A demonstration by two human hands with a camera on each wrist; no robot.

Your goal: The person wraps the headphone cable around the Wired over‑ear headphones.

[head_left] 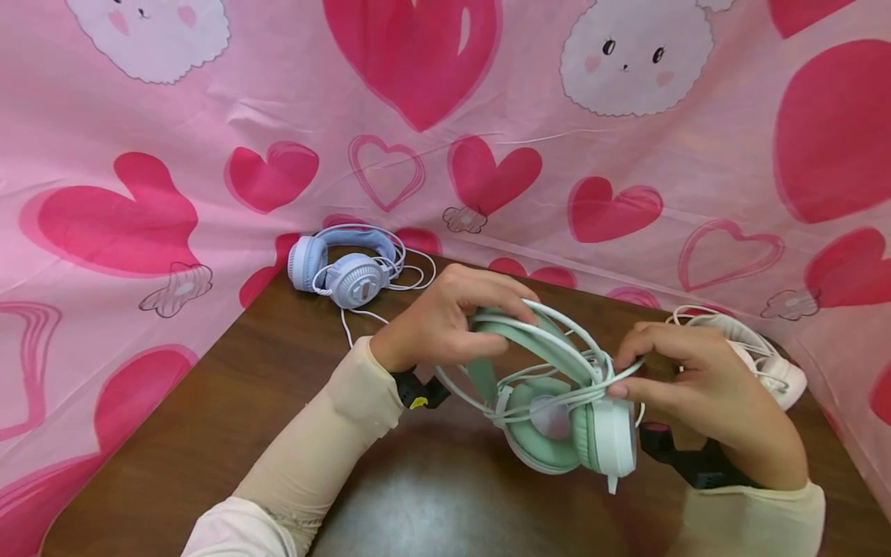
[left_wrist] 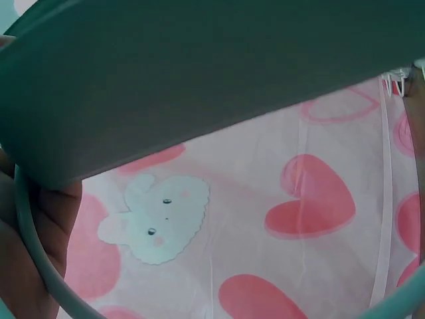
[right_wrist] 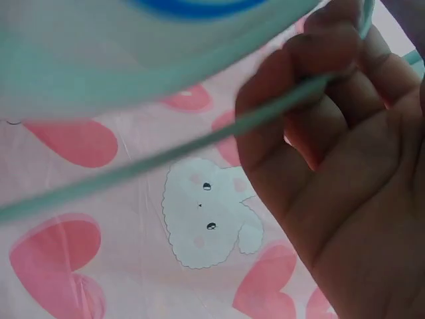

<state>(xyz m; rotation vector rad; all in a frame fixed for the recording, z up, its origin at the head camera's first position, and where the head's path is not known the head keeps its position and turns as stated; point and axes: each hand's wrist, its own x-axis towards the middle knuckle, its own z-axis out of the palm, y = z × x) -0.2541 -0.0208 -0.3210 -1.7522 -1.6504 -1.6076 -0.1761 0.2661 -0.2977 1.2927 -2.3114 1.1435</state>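
Mint-green headset [head_left: 557, 352]: between my hands, over the near right part of the table [head_left: 278, 387]; whether its lower ear cup touches the wood, I cannot tell. Headband uppermost and tilted, both cups hanging below, padded inner side of one showing. White cable [head_left: 629, 371] wound in several loops about band and right-hand cup.

Left hand [head_left: 445, 317]: grasping the headband at its left end. Index finger reaches over the top, thumb lies lower along the near side, back of the hand upward. Forearm slants in from lower left. Left wrist view: the band's dark underside fills the upper portion, my fingers at the left edge.

Right hand [head_left: 717, 379]: cable pinched between thumb and index finger just beside the cup, other fingers curled; right wrist view shows the strand running across them. Wrist bent, hand pointing left, forearm rising from lower right.

Beige sleeves [head_left: 759, 518] on both arms; black wrist mount [head_left: 696, 460] at the right, another at the left.

Farther out: pale blue headset [head_left: 358, 282] at the table's far left corner; white headset [head_left: 786, 379] beyond my right hand, partly hidden by it. Behind all, pink cloth [head_left: 278, 93] printed with hearts and fluffy white faces.
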